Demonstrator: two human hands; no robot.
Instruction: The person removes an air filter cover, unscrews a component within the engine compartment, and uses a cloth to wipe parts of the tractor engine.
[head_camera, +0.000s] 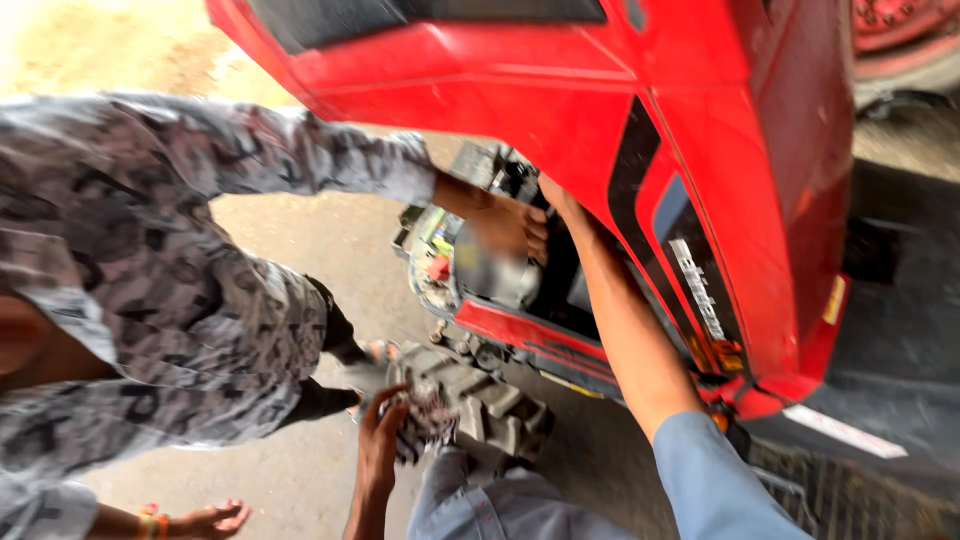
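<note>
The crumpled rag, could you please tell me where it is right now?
In the head view, the crumpled rag is low and centre-left, gripped in the left hand, right beside the small treaded tyre below the red hood.

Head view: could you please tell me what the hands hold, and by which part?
Left hand grips a crumpled rag by its near edge; right hand reaches under the red hood, hold cannot be told.

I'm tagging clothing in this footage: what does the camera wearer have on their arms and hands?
The right arm wears a light blue sleeve pushed up past the elbow, leaving the forearm bare. The left hand is gloveless, its forearm bare. No watch or rings show.
</note>
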